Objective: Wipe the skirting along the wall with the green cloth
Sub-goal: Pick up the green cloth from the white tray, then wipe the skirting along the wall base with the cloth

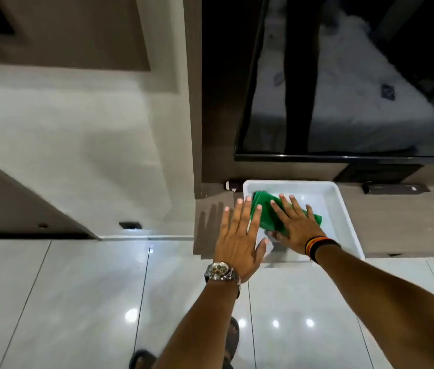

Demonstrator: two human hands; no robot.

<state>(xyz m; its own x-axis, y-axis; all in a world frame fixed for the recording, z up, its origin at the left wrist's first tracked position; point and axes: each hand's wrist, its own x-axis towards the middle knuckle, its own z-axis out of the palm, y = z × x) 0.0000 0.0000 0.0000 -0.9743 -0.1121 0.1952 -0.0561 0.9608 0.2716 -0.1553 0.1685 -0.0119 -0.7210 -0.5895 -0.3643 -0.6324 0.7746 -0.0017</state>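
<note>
The folded green cloth [263, 199] lies in a white plastic tray [342, 209] on a low wooden ledge by the wall. My right hand [297, 226], with striped bands at the wrist, lies flat on the cloth with its fingers spread; the thumb sits at the cloth's near edge. My left hand [238, 235], with a metal watch, hovers with fingers apart over the tray's left rim, its fingertips overlapping the cloth's left end. The pale skirting strip [144, 237] runs along the foot of the wall to the left, where wall meets floor.
A large dark television [357, 89] hangs above the wooden ledge [397, 222]. A small dark socket [130, 225] sits low on the wall. Glossy white floor tiles [77, 302] spread below. My sandalled feet [233, 339] show at the bottom.
</note>
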